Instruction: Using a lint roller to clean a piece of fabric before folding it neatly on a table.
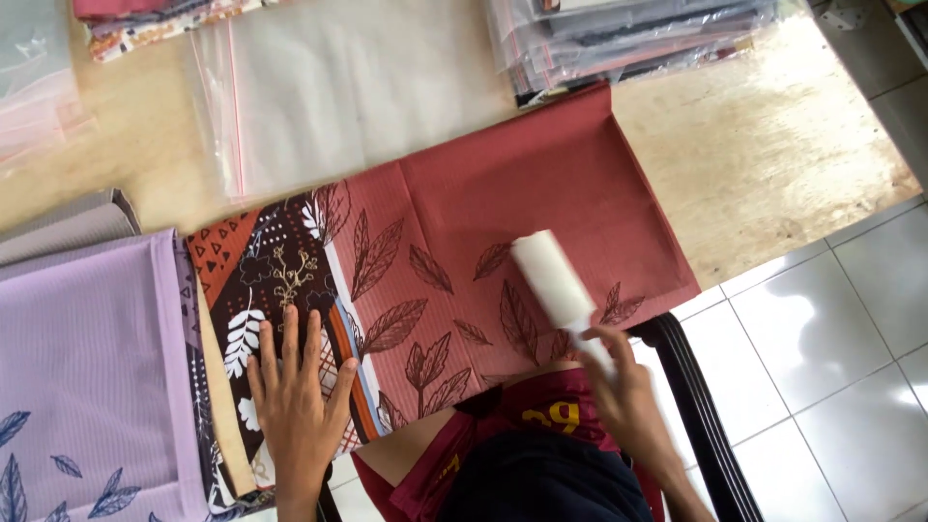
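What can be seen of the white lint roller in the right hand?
The white cylindrical lint roller looks paper-wrapped, smooth and slightly motion-blurred. It lies tilted, its far end pointing up-left, resting on the brick-red folded cloth with dark leaf prints. The right hand grips its handle end at the cloth's near edge; the handle itself is mostly hidden.

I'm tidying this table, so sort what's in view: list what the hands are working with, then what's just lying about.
In use:
- folded red leaf-print cloth, pressed flat by the left hand
- white cylindrical lint roller, held by the right hand

Lying about:
- empty clear zip bag
- stack of bagged fabrics
- folded lilac cloth
- grey folded cloth
- black chair
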